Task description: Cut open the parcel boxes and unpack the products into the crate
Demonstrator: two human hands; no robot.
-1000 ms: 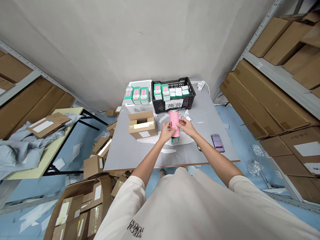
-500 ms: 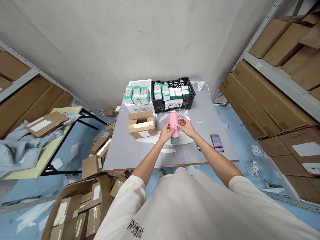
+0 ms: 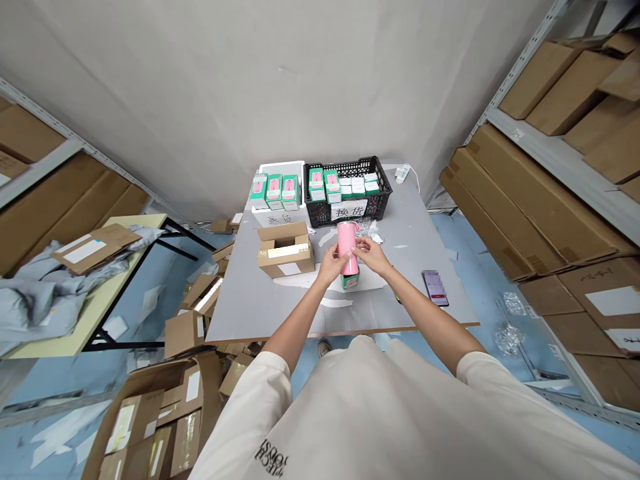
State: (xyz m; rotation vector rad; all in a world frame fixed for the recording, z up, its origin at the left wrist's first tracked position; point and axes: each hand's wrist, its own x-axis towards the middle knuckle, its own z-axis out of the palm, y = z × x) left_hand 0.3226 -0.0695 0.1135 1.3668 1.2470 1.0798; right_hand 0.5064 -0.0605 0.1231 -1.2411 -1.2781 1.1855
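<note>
Left hand [image 3: 330,265] and right hand [image 3: 369,256] closed snugly around a pink bottle [image 3: 348,241], held upright over the middle of the grey worktop [image 3: 250,300]. Best kept so: both grips firm, bottle clear of the open cardboard box [image 3: 285,251] just to the left. Farther back, a black crate [image 3: 385,193] of green boxes; off right, a phone [image 3: 435,288].

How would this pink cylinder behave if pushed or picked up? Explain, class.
The pink cylinder would probably roll if laid down, being round. Tall and narrow, it could tip if pushed upright. Its glossy surface may be slippery for the left hand and right hand around it.
</note>
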